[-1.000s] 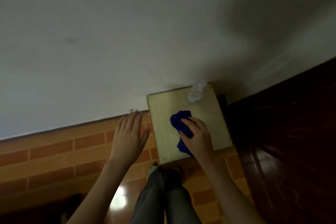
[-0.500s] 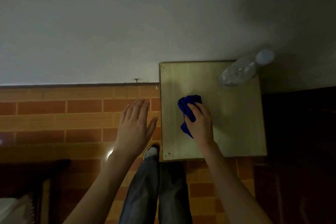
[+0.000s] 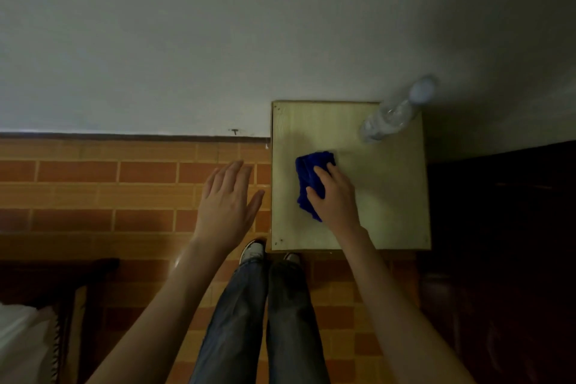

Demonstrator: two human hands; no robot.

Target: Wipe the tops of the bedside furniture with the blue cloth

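Observation:
A small light-wood bedside table (image 3: 389, 196) stands against the white wall. My right hand (image 3: 335, 196) presses a crumpled blue cloth (image 3: 308, 178) flat on the left half of its top; the cloth shows to the left of and beyond my fingers. My left hand (image 3: 226, 201) hovers over the floor to the left of the table, palm down, fingers spread, holding nothing.
A clear plastic water bottle (image 3: 389, 117) stands on the table's far right corner. Dark wooden furniture (image 3: 505, 227) adjoins the table on the right. Brick-pattern floor tiles (image 3: 93, 190) lie to the left; a dark bed frame with white bedding (image 3: 28, 337) is at the lower left. My shoes (image 3: 254, 251) touch the table's front.
The view has tilted down and squared up on the table. My right hand with the cloth has stayed on the left part of the top, shifting slightly. The left hand keeps hovering.

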